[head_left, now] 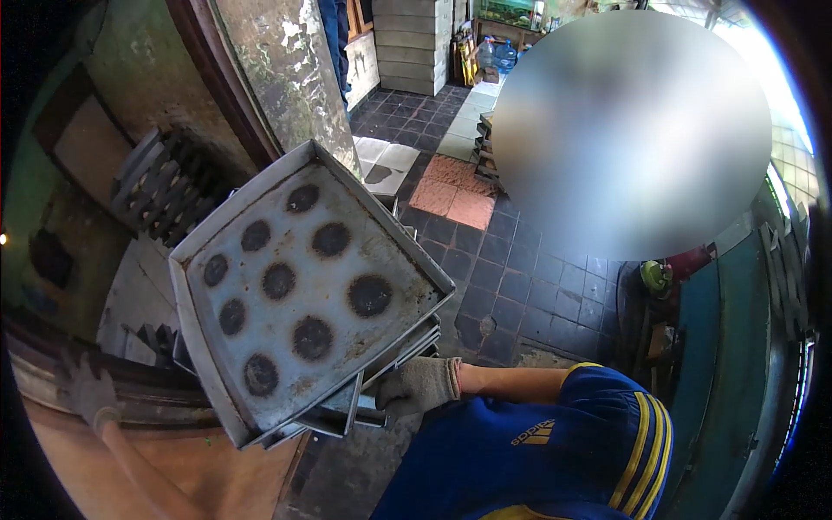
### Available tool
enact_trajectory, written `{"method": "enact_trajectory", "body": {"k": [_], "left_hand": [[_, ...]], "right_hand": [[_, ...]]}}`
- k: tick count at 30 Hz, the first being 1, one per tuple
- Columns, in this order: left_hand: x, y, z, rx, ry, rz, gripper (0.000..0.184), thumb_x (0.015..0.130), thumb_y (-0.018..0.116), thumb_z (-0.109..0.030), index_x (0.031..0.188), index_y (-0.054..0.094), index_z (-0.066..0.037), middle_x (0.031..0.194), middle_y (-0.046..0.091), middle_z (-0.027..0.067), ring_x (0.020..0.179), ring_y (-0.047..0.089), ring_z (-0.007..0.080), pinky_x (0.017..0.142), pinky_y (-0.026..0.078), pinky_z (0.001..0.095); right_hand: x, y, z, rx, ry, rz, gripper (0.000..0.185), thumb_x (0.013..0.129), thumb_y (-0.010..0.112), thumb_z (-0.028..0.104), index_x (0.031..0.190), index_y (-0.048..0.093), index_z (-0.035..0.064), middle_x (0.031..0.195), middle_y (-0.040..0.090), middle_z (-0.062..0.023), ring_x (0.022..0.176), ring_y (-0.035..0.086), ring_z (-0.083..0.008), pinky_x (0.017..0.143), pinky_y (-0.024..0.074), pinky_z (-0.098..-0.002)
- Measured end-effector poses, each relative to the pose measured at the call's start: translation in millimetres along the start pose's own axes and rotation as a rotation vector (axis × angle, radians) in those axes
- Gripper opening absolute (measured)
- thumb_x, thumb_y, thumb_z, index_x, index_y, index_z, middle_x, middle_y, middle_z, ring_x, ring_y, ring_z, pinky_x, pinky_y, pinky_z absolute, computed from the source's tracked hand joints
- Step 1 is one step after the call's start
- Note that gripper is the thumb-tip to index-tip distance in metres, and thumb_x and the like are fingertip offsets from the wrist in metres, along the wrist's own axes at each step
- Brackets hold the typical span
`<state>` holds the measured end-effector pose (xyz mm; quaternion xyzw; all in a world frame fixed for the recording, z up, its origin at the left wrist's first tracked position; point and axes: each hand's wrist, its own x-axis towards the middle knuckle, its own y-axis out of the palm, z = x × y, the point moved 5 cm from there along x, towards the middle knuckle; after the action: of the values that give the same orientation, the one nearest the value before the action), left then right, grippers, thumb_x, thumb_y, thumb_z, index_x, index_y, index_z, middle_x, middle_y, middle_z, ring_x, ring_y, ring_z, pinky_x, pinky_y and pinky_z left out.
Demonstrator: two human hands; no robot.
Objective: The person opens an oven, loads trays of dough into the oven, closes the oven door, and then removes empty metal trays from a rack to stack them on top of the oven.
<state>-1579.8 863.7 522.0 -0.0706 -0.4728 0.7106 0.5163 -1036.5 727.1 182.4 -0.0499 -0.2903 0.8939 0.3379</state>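
Observation:
A stack of square metal baking trays is tilted in front of me. The top tray is worn grey, with raised rims and several dark round scorch marks. My right hand, in a grey knit glove, is closed at the stack's near right edge; its fingertips are partly hidden by the trays. Off to the left, my gloved left hand is open with fingers spread and holds nothing. It is in front of a dark wooden frame; whether it touches the wood I cannot tell.
A peeling wall post rises behind the trays. Slatted dark racks stand at left. Dark floor tiles include a reddish patch. A teal panel lines the right side. A large blurred area covers the upper right.

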Motion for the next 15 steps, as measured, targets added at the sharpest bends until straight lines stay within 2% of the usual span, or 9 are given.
{"method": "enact_trajectory", "body": {"k": [2,6,8,10,12,14,15], "left_hand": [[4.9,9.4,-0.1,0.010,-0.018,-0.088,0.062,0.103,0.072,-0.034,0.164,0.067,-0.026,0.194,0.027,0.0020,0.175,0.030,0.0384,0.134,0.034,0.0713],[9.7,31.4,-1.9,-0.059,-0.028,-0.224,0.055,0.107,0.065,-0.036,0.161,0.071,-0.024,0.194,0.029,-0.0005,0.176,0.028,0.0362,0.137,0.028,0.0714],[-2.2,14.5,-5.6,0.013,-0.048,-0.210,0.051,0.112,0.060,-0.036,0.160,0.071,-0.024,0.192,0.035,-0.0003,0.175,0.033,0.0371,0.137,0.030,0.0716],[7.9,39.1,0.5,0.013,-0.031,-0.269,0.050,0.112,0.061,-0.037,0.160,0.070,-0.026,0.189,0.040,-0.0008,0.172,0.036,0.0378,0.134,0.033,0.0720],[12.3,57.5,5.5,0.023,-0.009,-0.326,0.049,0.113,0.061,-0.037,0.160,0.070,-0.027,0.186,0.045,-0.0013,0.170,0.040,0.0384,0.131,0.036,0.0724],[16.5,59.2,6.9,0.016,0.028,-0.436,0.046,0.113,0.061,-0.040,0.156,0.073,-0.029,0.180,0.054,-0.0034,0.165,0.048,0.0368,0.129,0.039,0.0715],[27.7,76.9,11.5,0.038,0.056,-0.536,0.045,0.113,0.059,-0.047,0.151,0.077,-0.030,0.178,0.057,-0.0045,0.161,0.053,0.0343,0.127,0.040,0.0704]], "right_hand": [[-2.0,-0.9,4.8,0.005,-0.022,-0.051,0.036,0.108,0.075,0.040,0.125,0.083,0.0099,0.119,0.082,-0.0165,0.110,0.079,-0.0387,0.094,0.0631,-0.0511],[-4.9,6.8,4.9,-0.016,0.058,-0.069,0.038,0.103,0.081,0.041,0.126,0.083,0.0105,0.118,0.082,-0.0149,0.109,0.080,-0.0377,0.092,0.0635,-0.0506],[-5.7,5.7,11.5,-0.094,0.016,-0.176,0.042,0.098,0.086,0.040,0.129,0.082,0.0105,0.117,0.081,-0.0141,0.107,0.080,-0.0375,0.091,0.0638,-0.0501],[-5.7,16.7,5.2,-0.129,-0.057,-0.212,0.048,0.095,0.088,0.037,0.134,0.081,0.0110,0.115,0.080,-0.0146,0.105,0.080,-0.0379,0.091,0.0638,-0.0497],[-7.4,16.8,6.2,-0.210,0.036,-0.261,0.052,0.093,0.089,0.037,0.139,0.080,0.0125,0.117,0.080,-0.0162,0.106,0.080,-0.0390,0.091,0.0640,-0.0498],[-5.0,8.6,27.3,-0.179,0.026,-0.305,0.056,0.092,0.090,0.037,0.142,0.080,0.0127,0.120,0.080,-0.0181,0.109,0.079,-0.0406,0.094,0.0637,-0.0502],[-5.3,8.9,28.6,-0.190,0.102,-0.289,0.058,0.092,0.090,0.037,0.142,0.079,0.0118,0.122,0.080,-0.0187,0.111,0.079,-0.0407,0.096,0.0634,-0.0506]]}}
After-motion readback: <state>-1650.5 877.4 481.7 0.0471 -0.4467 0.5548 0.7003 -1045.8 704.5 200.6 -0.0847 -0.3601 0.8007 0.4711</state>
